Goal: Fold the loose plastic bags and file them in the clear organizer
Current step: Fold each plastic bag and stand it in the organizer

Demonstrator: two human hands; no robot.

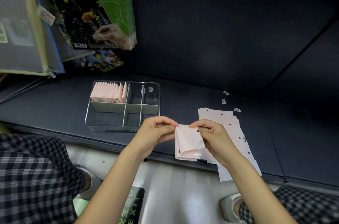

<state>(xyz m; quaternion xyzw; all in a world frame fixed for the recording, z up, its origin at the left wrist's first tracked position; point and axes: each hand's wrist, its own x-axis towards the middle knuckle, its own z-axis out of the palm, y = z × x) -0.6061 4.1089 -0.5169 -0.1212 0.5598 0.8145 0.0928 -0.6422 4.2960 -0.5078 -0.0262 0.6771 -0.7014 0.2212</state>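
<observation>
A pale pink plastic bag (188, 143), partly folded, is held just above the front edge of the dark shelf. My left hand (156, 132) pinches its top left corner. My right hand (211, 135) pinches the top right part, a ring on one finger. A stack of flat loose bags (225, 121) with black dots lies to the right, partly under my right hand. The clear organizer (156, 95) stands to the left, with several folded pink bags (108, 92) filed upright in its far left compartment.
The dark shelf (201, 95) carries small label stickers (223, 101) behind the loose bags. Packaged goods (95, 7) and a mesh zip folder (22, 27) hang at the upper left. My checked trousers and shoes (229, 207) are below, over a grey floor.
</observation>
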